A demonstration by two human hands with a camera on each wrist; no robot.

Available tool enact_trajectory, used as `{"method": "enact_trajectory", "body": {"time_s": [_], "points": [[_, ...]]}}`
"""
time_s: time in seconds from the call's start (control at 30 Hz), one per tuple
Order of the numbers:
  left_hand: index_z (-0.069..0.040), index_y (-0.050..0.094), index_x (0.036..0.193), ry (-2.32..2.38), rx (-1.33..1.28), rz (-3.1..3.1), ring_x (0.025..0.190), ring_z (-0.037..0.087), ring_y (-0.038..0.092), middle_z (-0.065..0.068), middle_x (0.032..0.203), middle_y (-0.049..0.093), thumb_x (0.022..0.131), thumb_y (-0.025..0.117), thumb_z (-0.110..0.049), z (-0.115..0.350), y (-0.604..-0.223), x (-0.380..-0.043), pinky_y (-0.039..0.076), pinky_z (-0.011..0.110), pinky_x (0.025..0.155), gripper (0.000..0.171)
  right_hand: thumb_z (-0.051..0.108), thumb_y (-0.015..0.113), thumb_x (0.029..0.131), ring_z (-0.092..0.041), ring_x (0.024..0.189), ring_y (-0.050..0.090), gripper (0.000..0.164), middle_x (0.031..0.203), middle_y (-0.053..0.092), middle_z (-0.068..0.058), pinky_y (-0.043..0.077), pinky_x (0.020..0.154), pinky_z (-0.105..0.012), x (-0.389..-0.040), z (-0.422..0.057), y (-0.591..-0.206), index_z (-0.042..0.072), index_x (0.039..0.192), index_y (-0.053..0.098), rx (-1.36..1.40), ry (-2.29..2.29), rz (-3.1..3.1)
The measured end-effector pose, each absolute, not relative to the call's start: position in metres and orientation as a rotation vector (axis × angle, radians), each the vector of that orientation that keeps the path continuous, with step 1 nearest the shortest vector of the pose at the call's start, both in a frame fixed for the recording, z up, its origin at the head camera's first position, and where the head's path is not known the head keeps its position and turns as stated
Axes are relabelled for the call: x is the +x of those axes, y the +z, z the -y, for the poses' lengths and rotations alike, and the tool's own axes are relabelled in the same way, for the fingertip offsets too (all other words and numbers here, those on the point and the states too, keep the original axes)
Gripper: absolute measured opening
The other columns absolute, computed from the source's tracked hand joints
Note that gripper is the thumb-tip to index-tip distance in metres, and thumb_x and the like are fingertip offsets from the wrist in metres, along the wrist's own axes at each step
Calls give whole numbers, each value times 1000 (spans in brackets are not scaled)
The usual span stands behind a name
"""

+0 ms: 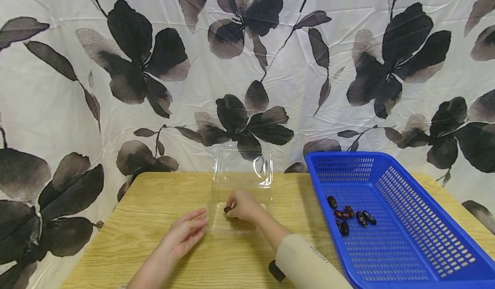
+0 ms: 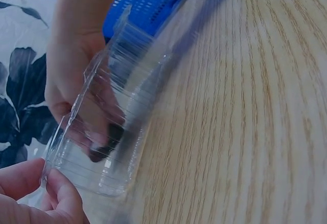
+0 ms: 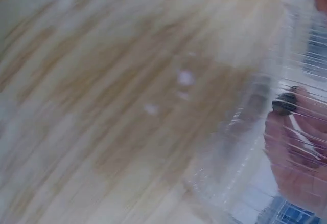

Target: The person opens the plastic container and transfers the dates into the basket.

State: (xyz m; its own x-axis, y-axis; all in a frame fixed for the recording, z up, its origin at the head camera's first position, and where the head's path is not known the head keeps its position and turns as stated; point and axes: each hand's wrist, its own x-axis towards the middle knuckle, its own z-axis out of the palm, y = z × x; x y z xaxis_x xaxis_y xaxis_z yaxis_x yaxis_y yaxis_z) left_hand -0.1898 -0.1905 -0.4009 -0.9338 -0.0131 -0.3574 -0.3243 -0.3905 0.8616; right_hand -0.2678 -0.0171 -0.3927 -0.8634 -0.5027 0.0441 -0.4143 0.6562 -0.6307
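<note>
A clear plastic clamshell box (image 1: pixel 241 178) stands on the wooden table with its lid raised at the back. My left hand (image 1: pixel 184 236) is at the box's left side; in the left wrist view its thumb and finger pinch the rim (image 2: pixel 71 109) at a corner. Down inside the tray, my right hand (image 1: pixel 244 205) holds a dark brown date (image 1: pixel 227 210) between thumb and fingertips. Through the clear ribbed wall, the right wrist view shows the same date (image 3: pixel 284 104) at the fingertips, low in the box.
To the right stands a blue slotted plastic basket (image 1: pixel 398 254), with several dates (image 1: pixel 361 219) lying toward its left side. A dark object (image 1: pixel 276 271) lies by the right sleeve (image 1: pixel 305 259). A floral curtain (image 1: pixel 247 65) hangs behind the table (image 1: pixel 154 203).
</note>
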Motion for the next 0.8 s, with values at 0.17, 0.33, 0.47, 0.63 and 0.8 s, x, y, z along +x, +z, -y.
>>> {"method": "enact_trajectory", "body": {"time_s": [0.17,0.33,0.47,0.63,0.8], "points": [[10,31,138,2430,-470,-1618,84,11,53,9,103,51,88,56,7,189,-400,-190,48,18,75,57,-3,69,78,-15,65,57,13,78,61,-8,52,60,-27,-269,10,-384,-8,90,65,-409,-1400,-2366],[9,32,138,2428,-468,-1617,84,12,53,10,105,50,87,57,7,189,-399,-189,48,18,77,56,-1,64,84,-14,65,54,13,83,59,-10,50,59,-24,-271,4,-380,-8,96,63,-292,-1490,-2211],[9,32,138,2435,-462,-1606,85,12,54,9,105,51,88,56,7,189,-398,-189,48,18,77,56,-2,60,87,-14,64,53,14,85,58,-11,52,62,-24,-273,1,-377,-10,99,60,-254,-1537,-2130],[9,30,139,2432,-459,-1606,85,11,54,9,105,51,88,56,7,189,-397,-189,48,17,77,57,-3,56,89,-14,67,52,11,86,56,-10,53,73,-32,-275,-1,-371,-10,98,58,-221,-1582,-2082],[9,29,140,2418,-454,-1619,85,11,52,10,107,50,89,56,5,189,-400,-190,47,17,76,57,-4,55,90,-13,65,50,15,80,54,-7,53,71,-30,-276,-3,-360,-11,102,58,-203,-1621,-2053]]}}
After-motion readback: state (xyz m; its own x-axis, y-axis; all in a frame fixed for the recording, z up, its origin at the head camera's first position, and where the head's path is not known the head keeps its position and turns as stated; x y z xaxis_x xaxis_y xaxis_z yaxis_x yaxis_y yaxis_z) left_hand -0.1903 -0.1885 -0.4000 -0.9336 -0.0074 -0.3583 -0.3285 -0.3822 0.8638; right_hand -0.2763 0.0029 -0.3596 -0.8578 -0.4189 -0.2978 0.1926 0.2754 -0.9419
